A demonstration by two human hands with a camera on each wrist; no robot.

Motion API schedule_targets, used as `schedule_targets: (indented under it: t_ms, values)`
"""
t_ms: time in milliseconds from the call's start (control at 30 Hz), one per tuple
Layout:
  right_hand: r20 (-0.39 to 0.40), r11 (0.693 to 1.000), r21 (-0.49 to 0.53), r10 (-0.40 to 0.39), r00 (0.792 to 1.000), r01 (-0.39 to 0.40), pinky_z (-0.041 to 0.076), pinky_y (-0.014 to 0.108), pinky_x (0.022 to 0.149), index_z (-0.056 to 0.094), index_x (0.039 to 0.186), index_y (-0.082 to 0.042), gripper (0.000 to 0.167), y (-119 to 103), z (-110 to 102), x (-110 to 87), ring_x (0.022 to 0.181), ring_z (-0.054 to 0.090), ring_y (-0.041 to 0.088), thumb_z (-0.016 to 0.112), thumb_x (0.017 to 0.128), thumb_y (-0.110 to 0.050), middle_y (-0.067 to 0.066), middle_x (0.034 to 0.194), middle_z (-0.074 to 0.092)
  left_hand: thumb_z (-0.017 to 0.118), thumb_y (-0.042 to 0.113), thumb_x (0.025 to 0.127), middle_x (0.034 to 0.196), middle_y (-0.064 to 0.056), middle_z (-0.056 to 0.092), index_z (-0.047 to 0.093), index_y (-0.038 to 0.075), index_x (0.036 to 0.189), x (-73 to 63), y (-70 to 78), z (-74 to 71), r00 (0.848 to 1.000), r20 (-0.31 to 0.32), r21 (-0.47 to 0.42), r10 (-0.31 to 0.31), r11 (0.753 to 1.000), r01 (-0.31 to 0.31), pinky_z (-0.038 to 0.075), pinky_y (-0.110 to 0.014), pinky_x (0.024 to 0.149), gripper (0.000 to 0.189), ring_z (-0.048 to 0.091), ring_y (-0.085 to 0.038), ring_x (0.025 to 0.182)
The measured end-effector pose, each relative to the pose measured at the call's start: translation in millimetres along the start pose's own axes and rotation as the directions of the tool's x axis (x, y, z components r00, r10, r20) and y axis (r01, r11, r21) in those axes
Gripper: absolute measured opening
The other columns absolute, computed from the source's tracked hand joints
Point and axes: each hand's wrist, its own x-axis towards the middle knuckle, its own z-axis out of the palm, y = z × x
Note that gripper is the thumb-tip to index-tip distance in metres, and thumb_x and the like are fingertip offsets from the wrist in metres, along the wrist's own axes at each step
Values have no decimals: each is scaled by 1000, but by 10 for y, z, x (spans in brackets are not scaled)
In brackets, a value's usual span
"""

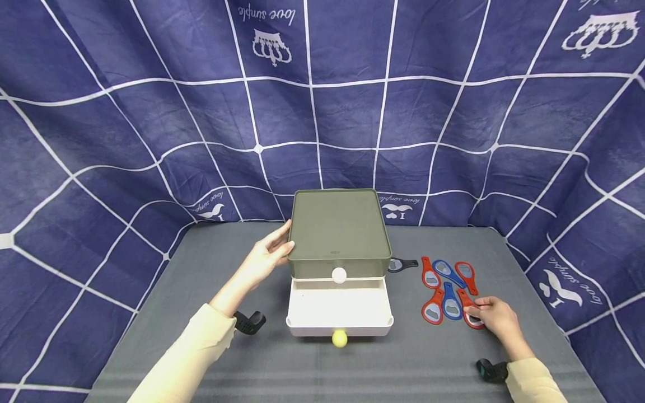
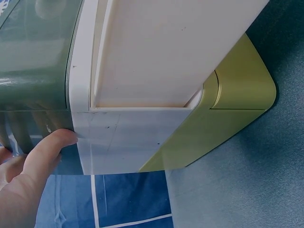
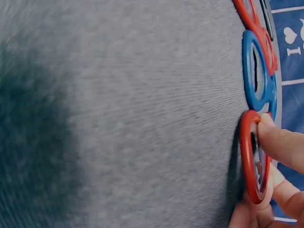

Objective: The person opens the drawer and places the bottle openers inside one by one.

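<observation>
Item: one green drawer cabinet (image 1: pixel 339 224) in front of you, its white drawer (image 1: pixel 340 305) standing open at the cabinet's front. Your left hand (image 1: pixel 259 263), at the cabinet's left side, touches it with fingers extended; your right hand (image 1: pixel 499 320), well to the cabinet's right, pinches one red bottle opener (image 3: pixel 247 152) between thumb and fingers. Also right of the cabinet: three other red openers (image 1: pixel 432 314), two blue openers (image 1: pixel 452 309), and, nearest it, one black opener (image 1: pixel 405 264).
</observation>
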Motion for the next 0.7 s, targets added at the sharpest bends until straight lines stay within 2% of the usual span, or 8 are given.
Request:
schedule_targets:
  t_ms: [100,300,367,500,567,700]
  values:
    - [39,1000,12,14,999,-14,43,34,66,62,105,12,49,-29,-21,-7,80,61,28,79,80,-26,23,91,70,52,18,103,160,-22,25,23,14,157,-2,-10,-2,1000,-2,5,-3,1000,3,43,-53,107,62,35,-37,143]
    - [31,1000,-23,-15,999,15,41,32,63,67,102,10,38,-80,-57,-22,81,60,30,72,85,-23,18,85,70,52,18,103,159,-22,27,24,14,157,-6,-16,6,1000,-5,2,-5,1000,5,44,-53,107,61,35,-37,143]
    - [26,999,-41,-31,999,32,43,35,64,69,102,8,34,-127,-102,-34,86,61,37,68,88,-23,19,87,72,52,18,103,159,-22,27,24,14,157,-7,-18,7,1000,-5,0,-1,1000,1,44,-53,107,61,36,-37,143]
    - [32,998,-30,-50,998,51,46,40,67,70,104,7,34,-277,-226,-88,95,62,43,65,91,-24,23,97,72,52,17,103,159,-23,27,24,13,157,-5,-24,5,1000,-4,-1,6,1000,-6,45,-52,106,61,36,-37,143]
    - [31,997,-15,-79,996,79,47,38,67,71,106,5,35,-380,-284,-119,92,63,37,66,91,-26,23,101,72,52,17,103,159,-23,27,24,14,157,-5,-21,1,1000,-4,2,7,1000,-7,45,-52,106,61,36,-37,143]
    - [54,987,44,-154,987,152,44,27,64,72,109,3,39,-643,-380,-213,79,60,12,69,91,-32,14,95,74,52,18,103,159,-23,26,23,14,157,-3,-6,-4,1000,-4,5,9,1000,-9,45,-52,106,62,34,-37,143]
